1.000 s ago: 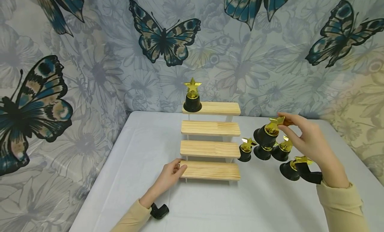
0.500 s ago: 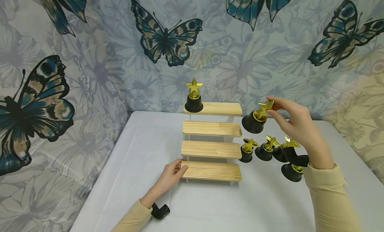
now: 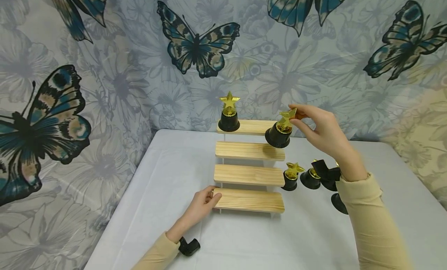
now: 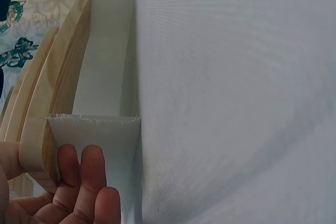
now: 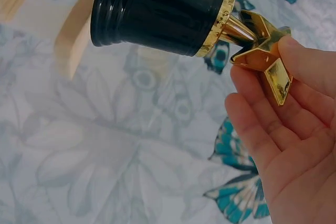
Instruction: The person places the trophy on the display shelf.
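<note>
My right hand (image 3: 319, 132) pinches a star trophy (image 3: 279, 133) by its gold star, thumb on one side and fingers on the other. Its black base tilts and overlaps the right end of the top shelf in the head view. The right wrist view shows the star (image 5: 262, 51) between thumb and fingers. My left hand (image 3: 200, 205) grips the left end of the bottom shelf (image 3: 249, 200) of a four-step wooden stand, with fingertips (image 4: 92, 161) under the board. Another star trophy (image 3: 229, 116) stands upright at the left of the top shelf (image 3: 251, 126).
To the right of the stand, several more star trophies stand on the white-covered table (image 3: 150, 165), among them a near trophy (image 3: 290, 177). My right sleeve (image 3: 366, 215) and wrist camera partly hide some. A butterfly-patterned cloth (image 3: 195, 95) hangs close behind the stand.
My right hand has lifted the trophy from the group and carried it left and up to the top shelf's right end. The left hand keeps its grip on the bottom shelf.
</note>
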`<state>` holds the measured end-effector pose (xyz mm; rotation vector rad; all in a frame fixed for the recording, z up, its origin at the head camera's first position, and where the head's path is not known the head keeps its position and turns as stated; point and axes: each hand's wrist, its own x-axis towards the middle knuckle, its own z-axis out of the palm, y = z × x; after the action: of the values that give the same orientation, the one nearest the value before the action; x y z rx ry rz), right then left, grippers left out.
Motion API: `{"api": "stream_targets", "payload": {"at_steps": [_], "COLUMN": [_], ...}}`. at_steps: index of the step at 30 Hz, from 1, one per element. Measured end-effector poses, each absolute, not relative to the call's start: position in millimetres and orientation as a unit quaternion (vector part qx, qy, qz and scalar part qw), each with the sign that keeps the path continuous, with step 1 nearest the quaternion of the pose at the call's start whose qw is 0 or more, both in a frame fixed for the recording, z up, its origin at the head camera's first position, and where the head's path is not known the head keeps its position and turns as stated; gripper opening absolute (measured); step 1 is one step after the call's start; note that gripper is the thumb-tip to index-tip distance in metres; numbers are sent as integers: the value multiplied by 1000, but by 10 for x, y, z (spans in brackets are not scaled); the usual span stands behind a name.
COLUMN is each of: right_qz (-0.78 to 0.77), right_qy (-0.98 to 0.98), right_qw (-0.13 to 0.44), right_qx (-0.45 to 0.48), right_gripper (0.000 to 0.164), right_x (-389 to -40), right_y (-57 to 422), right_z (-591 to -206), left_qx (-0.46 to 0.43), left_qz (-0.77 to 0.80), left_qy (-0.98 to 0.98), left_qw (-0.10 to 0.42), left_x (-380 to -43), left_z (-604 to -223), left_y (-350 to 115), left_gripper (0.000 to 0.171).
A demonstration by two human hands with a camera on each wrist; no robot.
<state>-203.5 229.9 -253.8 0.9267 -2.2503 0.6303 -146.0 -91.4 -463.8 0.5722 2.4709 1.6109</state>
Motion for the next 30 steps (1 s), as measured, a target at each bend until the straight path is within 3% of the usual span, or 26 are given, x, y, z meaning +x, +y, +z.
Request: {"api": "stream_targets", "payload": {"at_steps": [30], "right_qz": [289], "right_qy": [-858], "right_qw": [225], "right_qx": [360], "right_gripper": [36], "right_x": [-2642], "right_y": [1815], "right_z": [-2518], "left_qx": [204], "left_qz": [533], "left_qy": [819], "left_qw": [65], "left_x": [-1502], "left_z": [-4721], "left_y": [-947], "left_gripper": [45]}}
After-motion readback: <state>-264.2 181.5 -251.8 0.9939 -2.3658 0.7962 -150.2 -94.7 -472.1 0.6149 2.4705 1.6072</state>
